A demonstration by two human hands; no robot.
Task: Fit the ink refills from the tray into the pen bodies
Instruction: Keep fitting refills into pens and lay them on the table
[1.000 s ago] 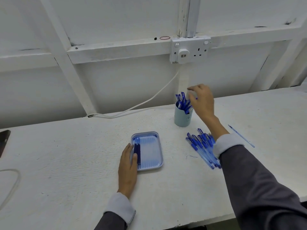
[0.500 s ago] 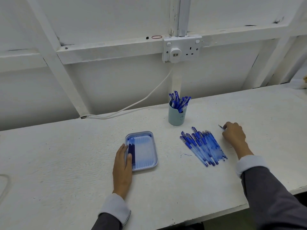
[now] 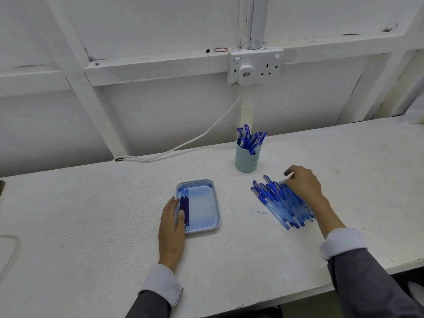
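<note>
Your left hand [image 3: 172,228] lies flat on the white worktop [image 3: 91,214], fingers straight and relaxed, grasping nothing; the fingertips lie against the left rim of the blue tray [image 3: 204,210]. The dark ink refills [image 3: 184,204] lie in a bundle along the tray's left side, just beside those fingertips. Your right hand [image 3: 302,185] is over the far right part of the pile of blue pen bodies [image 3: 275,203], fingers curled down. Cannot tell if it pinches a pen or only touches the pile. The pile is fanned out on the worktop, well right of the tray. A pale blue cup [image 3: 246,161] stands upright behind the pile, holding capped blue pens [image 3: 251,138]. A wall socket [image 3: 254,66] is above, and a white cable [image 3: 195,138] runs down to the worktop.
</note>
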